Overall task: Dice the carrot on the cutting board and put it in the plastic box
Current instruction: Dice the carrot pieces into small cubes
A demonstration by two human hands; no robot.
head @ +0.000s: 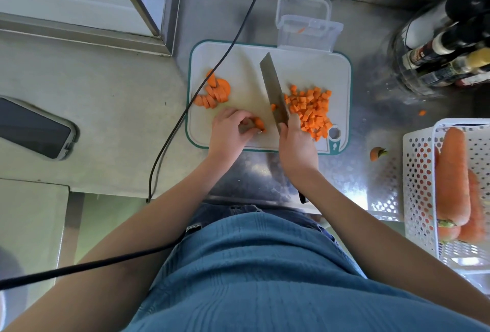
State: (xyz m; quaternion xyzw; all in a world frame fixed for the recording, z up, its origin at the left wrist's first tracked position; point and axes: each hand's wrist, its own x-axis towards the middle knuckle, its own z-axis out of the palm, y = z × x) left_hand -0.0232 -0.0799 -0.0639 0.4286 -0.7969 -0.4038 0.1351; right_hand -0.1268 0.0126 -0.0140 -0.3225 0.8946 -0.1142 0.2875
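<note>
1. Left hand [230, 130] sits at the near edge of the cutting board [246, 61], about 7 o'clock from board centre. Fingers curl down over a small stack of carrot slices [258, 123], pinning it.
2. Right hand [294, 138] wraps the knife [273, 87] where blade meets handle, fingers closed round it. Blade points toward 11 o'clock, lying just right of the held stack. One dice clings to the blade face.
3. Diced carrot [309, 109]: loose heap at 4 o'clock on the board, right of the blade. Uncut slices [214, 93] wait at 9 o'clock, well apart from the heap.
4. Plastic box [307, 32] stands open at 12 o'clock, touching the board's far edge, its lid [302, 4] behind it. Only an orange sliver shows inside, so transfer looks barely begun.
5. Judgement on the cut: keep left fingertips tucked back, knuckles guiding the blade, since the stack is small and close to the fingers. Lay slices flat, cut strips, then cross-cut to match the heap's size. The cable [212, 71] hangs across the board's left part; it could snag an arm.
6. Surface: patterned steel counter [352, 180], with a carrot top [377, 153] and a stray bit [422, 112] at 3 o'clock off the board.
7. Room: white basket [421, 188] of whole carrots [450, 175] at 4 o'clock; bottle rack [440, 48] at 2 o'clock; phone [31, 127] at 9 o'clock on the pale ledge.
</note>
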